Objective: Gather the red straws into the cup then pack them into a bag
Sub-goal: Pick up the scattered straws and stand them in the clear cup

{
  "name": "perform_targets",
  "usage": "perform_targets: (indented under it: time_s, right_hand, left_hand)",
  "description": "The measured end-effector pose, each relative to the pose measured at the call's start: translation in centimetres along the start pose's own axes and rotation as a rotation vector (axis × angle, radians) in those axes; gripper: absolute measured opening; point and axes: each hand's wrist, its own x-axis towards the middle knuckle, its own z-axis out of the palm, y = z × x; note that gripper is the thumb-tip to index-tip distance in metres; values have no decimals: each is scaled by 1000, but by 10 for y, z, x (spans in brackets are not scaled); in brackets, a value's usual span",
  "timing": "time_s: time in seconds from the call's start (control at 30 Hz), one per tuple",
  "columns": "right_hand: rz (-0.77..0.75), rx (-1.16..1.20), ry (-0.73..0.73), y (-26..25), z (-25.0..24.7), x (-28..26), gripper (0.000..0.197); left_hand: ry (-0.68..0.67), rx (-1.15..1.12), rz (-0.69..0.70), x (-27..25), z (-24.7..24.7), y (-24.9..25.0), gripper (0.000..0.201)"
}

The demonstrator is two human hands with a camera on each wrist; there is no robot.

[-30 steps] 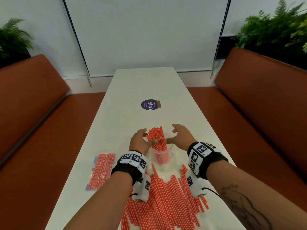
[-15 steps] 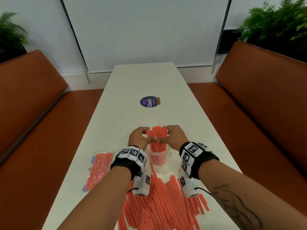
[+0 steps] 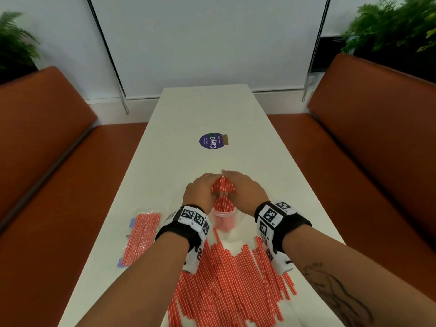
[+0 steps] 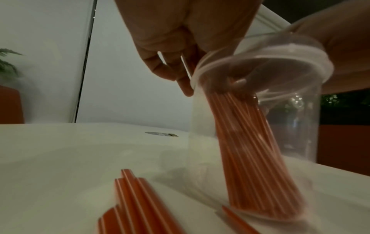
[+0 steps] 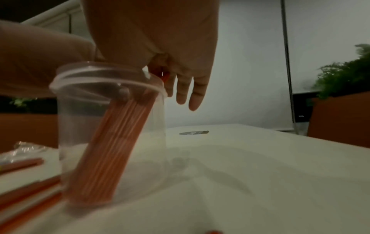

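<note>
A clear plastic cup (image 3: 224, 220) stands on the white table (image 3: 207, 109) with a bundle of red straws (image 3: 223, 195) leaning in it. My left hand (image 3: 200, 192) and right hand (image 3: 245, 192) wrap around the bundle's top from either side, thumbs on the near side and fingers over the far side. In the left wrist view the left hand (image 4: 170, 47) curls around the straws (image 4: 256, 150) above the cup (image 4: 296, 126). In the right wrist view the right hand (image 5: 160, 47) holds the straws (image 5: 112, 150) just over the cup rim (image 5: 60, 79). A large pile of loose red straws (image 3: 231, 279) lies in front of me.
A clear bag filled with red straws (image 3: 141, 237) lies at the table's left edge. A round purple sticker (image 3: 211, 140) sits further along the table. Orange benches (image 3: 47, 161) run along both sides, with plants behind them.
Both hands have closed in from the sides onto the straw bundle, and their fingers now cover its top. The fanned straws are pressed together into a tighter bundle.
</note>
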Motion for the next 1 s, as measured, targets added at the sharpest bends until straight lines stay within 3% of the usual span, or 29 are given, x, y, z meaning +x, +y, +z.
perform_targets:
  time_s: [0.13, 0.27, 0.33, 0.43, 0.57, 0.7, 0.9, 1.0]
  right_hand:
    - [7, 126, 157, 0, -12, -7, 63]
    - [213, 289, 240, 9, -32, -24, 42]
    - [343, 310, 177, 14, -45, -33, 31]
    - [411, 157, -16, 16, -58, -50, 30]
    - [493, 41, -113, 28, -42, -75, 28]
    - [615, 73, -191, 34, -11, -108, 45]
    - [559, -39, -260, 18, 25, -127, 40]
    - [506, -130, -319, 10, 23, -129, 21]
  left_hand:
    - [55, -35, -41, -6, -9, 2, 51]
    - [126, -60, -70, -18, -32, 10, 27]
    - [125, -52, -96, -25, -42, 17, 18]
    - [98, -28, -129, -40, -47, 30, 15]
    - [-42, 31, -201, -73, -30, 47, 15]
    - [-222, 107, -227, -103, -2, 58, 22]
    - [-318, 214, -258, -123, 28, 54, 39]
    - [-338, 216, -277, -129, 36, 53, 35]
